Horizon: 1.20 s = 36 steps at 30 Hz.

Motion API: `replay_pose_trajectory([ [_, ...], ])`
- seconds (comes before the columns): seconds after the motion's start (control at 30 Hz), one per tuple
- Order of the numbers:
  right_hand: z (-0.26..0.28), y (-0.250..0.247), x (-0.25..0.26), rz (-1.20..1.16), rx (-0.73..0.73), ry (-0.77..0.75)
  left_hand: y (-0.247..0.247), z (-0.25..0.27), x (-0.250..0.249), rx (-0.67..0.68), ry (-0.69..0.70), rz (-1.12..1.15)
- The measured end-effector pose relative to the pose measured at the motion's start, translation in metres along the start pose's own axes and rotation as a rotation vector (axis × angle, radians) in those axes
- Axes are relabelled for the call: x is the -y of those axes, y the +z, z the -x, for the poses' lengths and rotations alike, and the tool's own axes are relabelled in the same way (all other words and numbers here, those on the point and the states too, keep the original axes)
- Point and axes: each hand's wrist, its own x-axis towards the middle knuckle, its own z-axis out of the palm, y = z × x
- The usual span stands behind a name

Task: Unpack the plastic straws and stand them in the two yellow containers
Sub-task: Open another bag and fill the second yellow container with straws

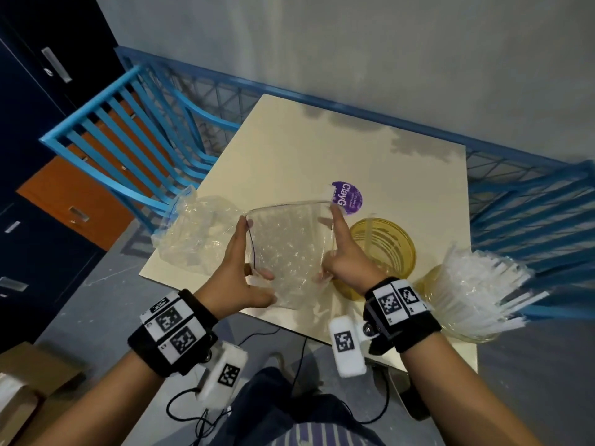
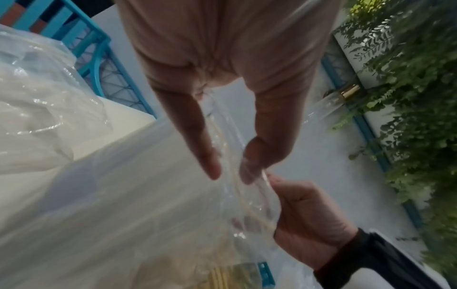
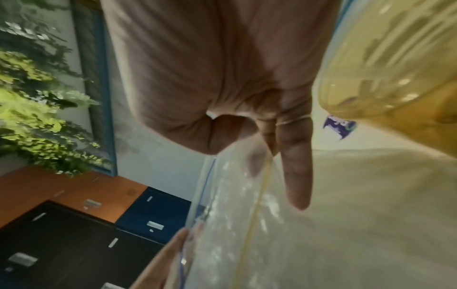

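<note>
Both hands hold one clear bag above the desk: the left hand pinches its left edge, the right hand its right. Pull the edges apart evenly. The straws stand in the near container.

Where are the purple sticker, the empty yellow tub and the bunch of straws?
purple sticker [image 1: 349,196], head view, its printed face.
empty yellow tub [image 1: 404,243], head view, far rim.
bunch of straws [image 1: 476,284], head view, middle of the bundle.
</note>
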Motion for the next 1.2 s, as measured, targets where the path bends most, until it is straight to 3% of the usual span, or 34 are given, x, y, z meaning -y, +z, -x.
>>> replay_pose_trajectory([
  [0.1, 0.006, 0.006, -0.014, 0.029, 0.055, 0.069, 0.006, 0.001, 0.011, 0.008, -0.007, -0.009],
  [0.27, 0.007, 0.011, -0.025, 0.062, 0.074, 0.155, 0.007, -0.009, 0.034, -0.026, 0.022, -0.224],
  [0.43, 0.0, 0.021, -0.038, 0.09, 0.014, 0.04, 0.021, -0.018, 0.043, -0.076, -0.02, -0.171],
  [0.57, -0.008, 0.011, -0.038, 0.26, -0.272, -0.14, 0.024, -0.014, 0.049, -0.104, 0.002, -0.13],
  [0.67, -0.016, 0.004, -0.023, 0.1, -0.152, -0.214, 0.021, -0.014, 0.051, -0.073, 0.052, -0.11],
  [0.8, -0.031, 0.011, -0.018, 0.097, 0.021, -0.127, 0.02, -0.02, 0.049, -0.036, 0.052, -0.092],
  [0.87, -0.034, 0.014, -0.02, -0.017, 0.07, -0.091, 0.019, -0.023, 0.052, -0.056, 0.04, -0.066],
  [1.1, -0.053, 0.023, -0.039, -0.268, -0.037, 0.209, 0.018, -0.034, 0.063, -0.074, -0.03, -0.085],
  [1.2, -0.058, 0.024, -0.041, -0.179, -0.049, 0.211, 0.016, -0.037, 0.07, -0.065, -0.069, -0.094],
])
